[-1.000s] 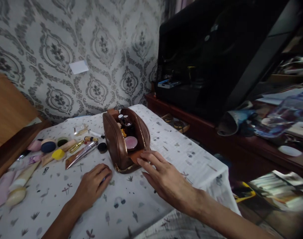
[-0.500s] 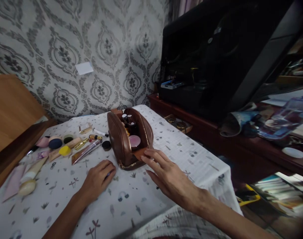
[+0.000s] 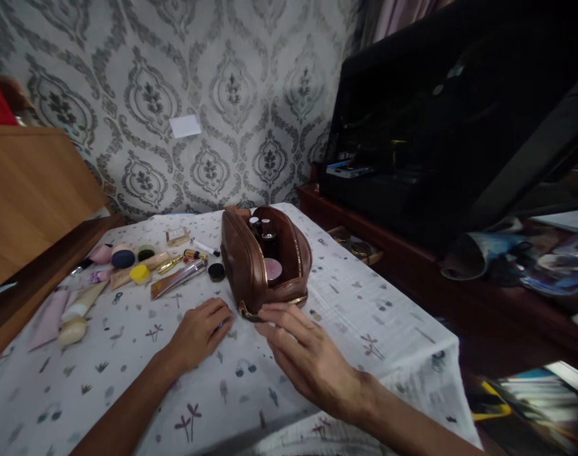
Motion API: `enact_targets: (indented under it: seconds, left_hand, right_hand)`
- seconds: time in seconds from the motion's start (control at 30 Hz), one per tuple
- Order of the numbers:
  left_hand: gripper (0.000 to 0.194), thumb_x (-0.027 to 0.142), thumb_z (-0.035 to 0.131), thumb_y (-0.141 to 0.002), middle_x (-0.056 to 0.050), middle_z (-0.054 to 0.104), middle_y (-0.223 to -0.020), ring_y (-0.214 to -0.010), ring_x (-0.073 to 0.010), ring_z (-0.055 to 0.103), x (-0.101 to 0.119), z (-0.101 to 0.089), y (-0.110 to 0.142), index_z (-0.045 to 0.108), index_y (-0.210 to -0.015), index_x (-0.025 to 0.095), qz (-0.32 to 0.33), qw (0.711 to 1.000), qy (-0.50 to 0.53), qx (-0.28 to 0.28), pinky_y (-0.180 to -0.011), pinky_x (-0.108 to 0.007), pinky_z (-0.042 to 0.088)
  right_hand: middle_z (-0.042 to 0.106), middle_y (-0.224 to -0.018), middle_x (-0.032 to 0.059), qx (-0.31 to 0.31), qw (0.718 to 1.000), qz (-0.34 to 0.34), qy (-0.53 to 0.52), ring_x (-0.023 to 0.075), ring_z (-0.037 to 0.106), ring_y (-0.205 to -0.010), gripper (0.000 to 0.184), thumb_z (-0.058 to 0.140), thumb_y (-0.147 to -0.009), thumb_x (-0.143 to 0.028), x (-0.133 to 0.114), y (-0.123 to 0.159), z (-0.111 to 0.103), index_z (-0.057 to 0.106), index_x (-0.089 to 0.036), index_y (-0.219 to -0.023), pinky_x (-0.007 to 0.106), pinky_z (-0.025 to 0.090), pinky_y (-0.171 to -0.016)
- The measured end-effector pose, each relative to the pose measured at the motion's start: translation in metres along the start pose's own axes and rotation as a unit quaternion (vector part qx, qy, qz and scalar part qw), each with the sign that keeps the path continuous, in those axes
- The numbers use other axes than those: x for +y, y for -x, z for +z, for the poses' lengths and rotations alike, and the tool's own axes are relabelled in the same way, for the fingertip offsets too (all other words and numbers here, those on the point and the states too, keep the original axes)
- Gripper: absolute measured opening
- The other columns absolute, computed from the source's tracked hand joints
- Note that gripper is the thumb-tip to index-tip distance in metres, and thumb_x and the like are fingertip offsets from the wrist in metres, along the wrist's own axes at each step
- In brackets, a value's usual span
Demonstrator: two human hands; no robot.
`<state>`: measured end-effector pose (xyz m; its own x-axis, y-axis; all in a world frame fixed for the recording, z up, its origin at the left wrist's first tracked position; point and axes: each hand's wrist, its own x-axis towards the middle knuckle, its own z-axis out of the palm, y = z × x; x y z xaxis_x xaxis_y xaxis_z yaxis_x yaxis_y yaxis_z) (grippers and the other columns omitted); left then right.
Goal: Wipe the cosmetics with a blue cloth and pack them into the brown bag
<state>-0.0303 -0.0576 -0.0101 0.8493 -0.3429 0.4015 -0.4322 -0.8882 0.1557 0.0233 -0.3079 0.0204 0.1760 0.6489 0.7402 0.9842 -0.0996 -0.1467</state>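
Note:
A brown leather makeup bag [image 3: 244,256] stands unzipped on the table, its mouth gaping. Inside are a pink round compact [image 3: 272,269] and a dark bottle with a silver cap [image 3: 268,237]. My right hand [image 3: 301,351] reaches to the bag's front bottom edge, fingers stretched out, fingertips at the zipper end; whether they grip it is hidden. My left hand [image 3: 201,332] rests on the cloth left of the bag, fingers loosely curled, a gap between thumb and forefinger. A small black round pot [image 3: 216,272] lies close to the bag's left side.
Several cosmetics lie to the left, among them a shiny tube [image 3: 177,280], a yellow-capped item [image 3: 139,273] and a pale tube [image 3: 84,301]. A patterned white cloth [image 3: 141,380] covers the table. A wooden panel [image 3: 37,183] stands left; a large black television [image 3: 435,126] stands right.
My right hand has moved from the bag's front flap down to its front bottom edge. The front flap now stands higher. The view has shifted slightly left.

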Motion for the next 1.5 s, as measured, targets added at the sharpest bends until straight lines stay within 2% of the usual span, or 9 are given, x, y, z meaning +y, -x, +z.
enact_targets:
  seconds: [0.13, 0.23, 0.37, 0.53, 0.63, 0.73, 0.87, 1.07, 1.5]
  left_hand:
    - [0.026, 0.027, 0.04, -0.102, -0.004, 0.064, -0.088, -0.082, -0.0158, 0.063, -0.001, -0.001, 0.001, 0.062, -0.092, 0.019, -0.025, 0.999, 0.0, 0.02, -0.069, -0.024, 0.05]
    - [0.025, 0.028, 0.04, -0.101, -0.004, 0.067, -0.088, -0.08, -0.0161, 0.065, -0.009, -0.003, 0.002, 0.063, -0.095, 0.02, -0.1, 0.992, -0.002, 0.077, -0.071, -0.026, 0.051]
    - [0.022, 0.031, 0.043, -0.1, -0.005, 0.07, -0.096, -0.089, -0.0187, 0.067, -0.02, -0.007, 0.005, 0.062, -0.103, 0.02, -0.166, 0.971, 0.031, 0.169, -0.08, -0.031, 0.053]
    - [0.029, 0.033, 0.042, -0.1, -0.009, 0.069, -0.11, -0.101, -0.0214, 0.066, -0.021, -0.005, 0.008, 0.059, -0.119, 0.019, -0.157, 0.967, 0.053, 0.196, -0.088, -0.036, 0.053]
    - [0.032, 0.033, 0.041, -0.099, -0.01, 0.067, -0.114, -0.105, -0.0227, 0.064, -0.022, 0.0, 0.008, 0.057, -0.124, 0.02, -0.176, 0.961, 0.036, 0.212, -0.09, -0.039, 0.054]
    - [0.033, 0.032, 0.043, -0.098, -0.009, 0.068, -0.114, -0.107, -0.0227, 0.064, -0.027, 0.004, 0.008, 0.057, -0.125, 0.021, -0.191, 0.958, 0.019, 0.212, -0.092, -0.039, 0.054]
    - [0.036, 0.029, 0.044, -0.095, -0.009, 0.067, -0.12, -0.112, -0.023, 0.062, -0.03, 0.006, 0.007, 0.055, -0.128, 0.02, -0.228, 0.957, 0.009, 0.181, -0.093, -0.04, 0.054]
    - [0.033, 0.03, 0.042, -0.094, -0.006, 0.07, -0.108, -0.1, -0.0209, 0.067, -0.034, 0.005, 0.006, 0.055, -0.123, 0.022, -0.272, 0.947, 0.047, 0.163, -0.088, -0.037, 0.054]
    - [0.032, 0.039, 0.038, -0.098, -0.007, 0.072, -0.097, -0.088, -0.023, 0.068, -0.038, -0.001, 0.004, 0.061, -0.108, 0.018, -0.269, 0.947, 0.069, 0.16, -0.08, -0.036, 0.051]
  right_hand:
    - [0.07, -0.083, 0.0078, -0.067, 0.996, 0.015, -0.052, 0.0187, 0.066, -0.08, 0.03, 0.039, -0.094, -0.004, -0.004, -0.006, 0.031, 0.061, -0.013, -0.111, 0.028, 0.056, -0.07]
    - [0.069, -0.073, 0.0039, -0.151, 0.971, 0.147, -0.11, 0.0173, 0.066, -0.068, 0.025, 0.042, -0.099, -0.016, -0.007, -0.017, 0.052, 0.064, -0.016, -0.11, 0.027, 0.052, -0.066]
    - [0.068, -0.071, 0.0007, -0.169, 0.909, 0.289, -0.248, 0.0164, 0.065, -0.065, 0.035, 0.038, -0.103, -0.033, -0.01, -0.039, 0.079, 0.053, -0.019, -0.132, 0.03, 0.052, -0.07]
    - [0.062, -0.071, -0.0006, -0.136, 0.818, 0.347, -0.439, 0.0133, 0.057, -0.047, 0.062, 0.04, -0.098, -0.058, -0.008, -0.064, 0.115, 0.029, -0.022, -0.147, 0.025, 0.048, -0.046]
    - [0.062, -0.077, 0.0011, -0.126, 0.758, 0.368, -0.524, 0.0149, 0.06, -0.048, 0.077, 0.046, -0.091, -0.068, -0.005, -0.072, 0.132, 0.022, -0.023, -0.15, 0.029, 0.052, -0.047]
    - [0.062, -0.069, -0.0007, -0.128, 0.713, 0.368, -0.582, 0.0176, 0.061, -0.048, 0.094, 0.048, -0.088, -0.072, -0.002, -0.07, 0.142, 0.007, -0.019, -0.155, 0.033, 0.054, -0.048]
    - [0.062, -0.063, -0.0022, -0.141, 0.696, 0.346, -0.613, 0.0171, 0.062, -0.048, 0.1, 0.051, -0.087, -0.071, 0.001, -0.06, 0.142, 0.001, -0.018, -0.157, 0.031, 0.053, -0.049]
    - [0.066, -0.103, 0.0056, -0.099, 0.674, 0.346, -0.646, 0.0119, 0.066, -0.054, 0.09, 0.067, -0.081, -0.061, 0.002, -0.058, 0.141, 0.019, -0.029, -0.15, 0.024, 0.05, -0.048]
    - [0.065, -0.088, -0.0027, -0.039, 0.64, 0.384, -0.665, 0.0094, 0.064, -0.049, 0.069, 0.077, -0.072, -0.045, 0.012, -0.063, 0.147, 0.04, -0.023, -0.126, 0.018, 0.042, -0.042]
